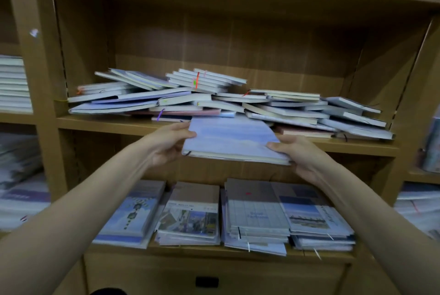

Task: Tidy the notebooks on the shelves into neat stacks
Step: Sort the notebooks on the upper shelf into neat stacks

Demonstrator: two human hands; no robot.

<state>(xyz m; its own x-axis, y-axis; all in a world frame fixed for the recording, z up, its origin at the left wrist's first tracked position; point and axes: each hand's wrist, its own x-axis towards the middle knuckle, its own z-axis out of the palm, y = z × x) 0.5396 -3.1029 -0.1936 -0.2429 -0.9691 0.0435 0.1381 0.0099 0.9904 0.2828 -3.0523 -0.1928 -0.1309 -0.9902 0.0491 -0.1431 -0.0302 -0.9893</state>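
Note:
A pale blue notebook (232, 138) is held flat in front of the middle shelf's front edge (95, 125). My left hand (167, 143) grips its left edge, thumb on the cover. My right hand (294, 154) grips its right near corner, thumb on top. Behind it, on the middle shelf, lies a jumbled heap of notebooks (214, 99), tilted and overlapping across the shelf's whole width. The shelf below carries several flat stacks of notebooks (257, 213) side by side.
Wooden uprights (40, 104) bound the bay on both sides. A neat stack of white-edged books (14, 85) sits in the left bay, wrapped packs lie below it, and more wrapped items (419, 204) fill the right bay. A drawer front (207, 281) is underneath.

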